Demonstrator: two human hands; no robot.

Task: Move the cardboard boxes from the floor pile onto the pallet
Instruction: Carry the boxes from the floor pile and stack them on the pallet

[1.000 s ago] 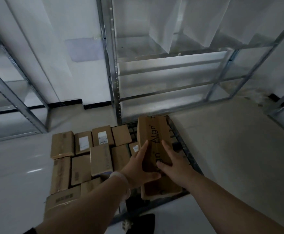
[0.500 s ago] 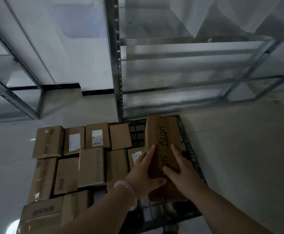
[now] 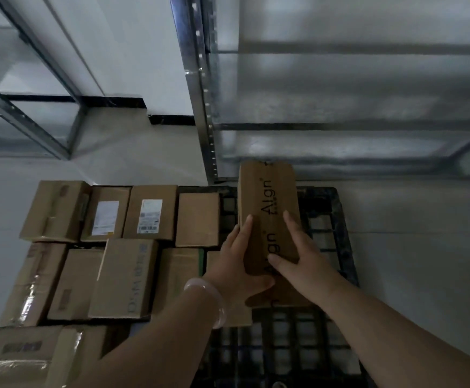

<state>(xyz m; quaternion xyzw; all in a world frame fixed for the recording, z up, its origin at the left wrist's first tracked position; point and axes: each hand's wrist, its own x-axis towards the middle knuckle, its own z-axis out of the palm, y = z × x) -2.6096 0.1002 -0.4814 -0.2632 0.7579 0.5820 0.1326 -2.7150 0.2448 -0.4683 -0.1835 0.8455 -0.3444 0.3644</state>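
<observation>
Clasping one box (image 3: 267,197) over one pallet (image 3: 340,219): left hand (image 3: 236,261), right hand (image 3: 303,261).

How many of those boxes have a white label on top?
2: the second box and third box from the left in the far row, side by side. Others may be hidden.

Matt brown cardboard box (image 3: 267,219); black plastic grid pallet (image 3: 337,228); dull galvanised metal shelving (image 3: 200,107); smooth glossy floor (image 3: 424,247).

My left hand (image 3: 236,263) and right hand (image 3: 303,261) hide part of the print on the long box (image 3: 267,197). Left of my left hand, the label (image 3: 150,215) text is too small to read. The pallet (image 3: 334,219) is cut off below my wrists.
</observation>
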